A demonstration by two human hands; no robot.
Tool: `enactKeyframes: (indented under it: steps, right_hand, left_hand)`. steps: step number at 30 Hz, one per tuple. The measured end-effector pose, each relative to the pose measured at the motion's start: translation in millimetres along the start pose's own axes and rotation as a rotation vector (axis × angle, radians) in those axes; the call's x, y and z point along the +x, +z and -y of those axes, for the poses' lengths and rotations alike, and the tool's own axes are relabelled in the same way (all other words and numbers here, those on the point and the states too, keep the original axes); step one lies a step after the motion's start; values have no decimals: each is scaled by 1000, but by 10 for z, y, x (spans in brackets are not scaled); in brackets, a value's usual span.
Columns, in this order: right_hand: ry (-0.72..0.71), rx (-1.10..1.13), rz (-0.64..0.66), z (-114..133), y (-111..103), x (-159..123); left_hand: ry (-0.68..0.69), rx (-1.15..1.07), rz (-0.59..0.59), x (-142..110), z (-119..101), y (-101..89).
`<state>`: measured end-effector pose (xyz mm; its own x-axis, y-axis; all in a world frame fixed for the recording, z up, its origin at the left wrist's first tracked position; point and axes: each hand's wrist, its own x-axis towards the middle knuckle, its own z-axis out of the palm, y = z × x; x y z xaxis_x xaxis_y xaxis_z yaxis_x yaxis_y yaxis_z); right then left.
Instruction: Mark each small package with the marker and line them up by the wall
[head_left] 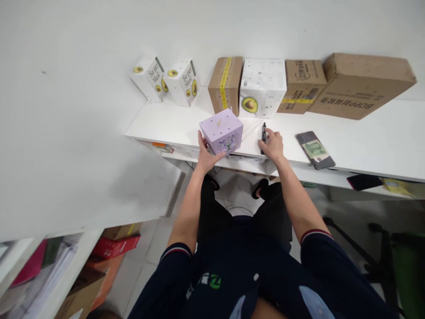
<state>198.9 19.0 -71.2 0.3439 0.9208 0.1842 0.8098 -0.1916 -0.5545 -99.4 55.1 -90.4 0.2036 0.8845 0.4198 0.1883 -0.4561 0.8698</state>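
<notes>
A lilac box [222, 125] with a printed figure on its front sits at the front edge of the white desk [186, 128]. My left hand [207, 155] grips its lower left corner, with the thumb along the front and the fingers at the left side. To the right of the box a black marker [264, 132] lies lengthwise on the desk. The fingers of my right hand [272, 144] are closed about the marker from its right side. A dark phone with a green banknote [315, 149] on its back rests further right.
Along the wall stand two white avocado-print boxes [183, 83], a brown carton [226, 84], a larger white box [263, 86], another carton [303, 85] and a big carton [365, 86]. Below the desktop, a shelf holds a black phone [364, 181] and a yellow packet [396, 187].
</notes>
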Motion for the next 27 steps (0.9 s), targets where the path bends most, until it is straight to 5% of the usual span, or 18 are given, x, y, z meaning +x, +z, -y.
enactKeyframes:
  steps: [4,8,13,17,21,27]
  right_hand:
    - [22,-16,28,15,-28,30]
    - [27,-8,42,23,-70,51]
    - [63,13,39,60,-120,37]
    - [95,141,-7,30,-130,28]
    - [185,582,-75,-72,-171,42]
    - [328,1477,115,-85,-356,-73]
  left_hand:
    - [-82,75,-60,-102,71,67]
    - [18,156,-107,81,-183,-36]
    - [111,280,-40,346,-486,-190]
    - [109,317,21,407,-438,-249]
    - [151,304,-13,387,-291,-258]
    - [184,254,-62,363,-168,-230]
